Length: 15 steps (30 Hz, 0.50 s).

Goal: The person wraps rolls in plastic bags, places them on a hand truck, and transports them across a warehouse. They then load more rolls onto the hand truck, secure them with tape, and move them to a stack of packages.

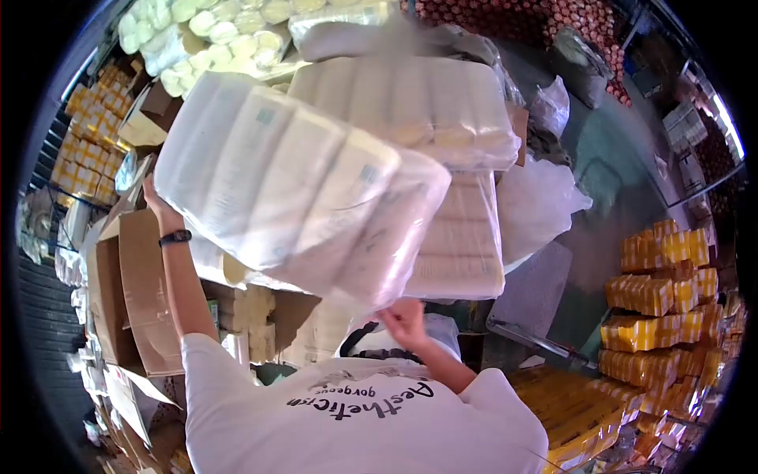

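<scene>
The wrapped bundle (296, 182) slants between both hands, in front of the stacked packs (458, 229), its long axis running from upper left to lower right — the left hand (158, 202) at its left edge, finger closure impossible to tell, the right hand (405, 322) below, fingers closed on its near lower corner.

"Aesthetic" and, smaller, "gorgeous" in black lettering (384, 402), upside down in view, across the white shirt (474, 430)
</scene>
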Available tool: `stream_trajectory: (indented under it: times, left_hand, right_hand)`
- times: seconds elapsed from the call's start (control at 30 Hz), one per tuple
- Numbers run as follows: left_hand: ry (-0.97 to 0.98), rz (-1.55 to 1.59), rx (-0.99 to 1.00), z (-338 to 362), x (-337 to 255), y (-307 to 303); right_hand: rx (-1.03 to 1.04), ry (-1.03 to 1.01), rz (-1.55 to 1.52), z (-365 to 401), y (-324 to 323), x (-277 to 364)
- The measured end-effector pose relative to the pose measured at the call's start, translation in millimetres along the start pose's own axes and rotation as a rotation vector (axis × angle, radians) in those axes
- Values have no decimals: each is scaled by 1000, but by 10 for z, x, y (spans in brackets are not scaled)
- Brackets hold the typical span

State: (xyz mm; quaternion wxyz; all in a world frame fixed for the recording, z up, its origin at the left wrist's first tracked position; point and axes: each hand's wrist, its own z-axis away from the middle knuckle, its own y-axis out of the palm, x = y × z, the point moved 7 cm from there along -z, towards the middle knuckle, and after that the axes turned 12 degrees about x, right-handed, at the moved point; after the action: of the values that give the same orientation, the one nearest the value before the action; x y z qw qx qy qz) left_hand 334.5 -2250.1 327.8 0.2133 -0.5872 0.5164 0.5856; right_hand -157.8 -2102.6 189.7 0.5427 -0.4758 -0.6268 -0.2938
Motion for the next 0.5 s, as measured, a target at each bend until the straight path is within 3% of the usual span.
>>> stream_trajectory:
  times: [0.07,0.17,0.23,0.37,0.43,0.5]
  left_hand:
    - [-23,88,7,144,-5,-25]
    - [11,-201,-161,462,-188,-55]
    - [23,-370,-102,507,-262,-175]
    - [104,-580,-205,996,-468,153]
    - [88,-585,-206,1243,-455,152]
    - [266,-837,-45,1539,-472,259]
  right_hand:
    - [27,46,-37,39,-203,-90]
    - [66,8,17,53,-497,-148]
    - [13,125,-98,55,-667,-155]
    - [-15,-53,110,-5,-1075,-56]
    - [-165,144,55,25,-1349,-54]
    - [-153,134,186,-18,-1651,-43]
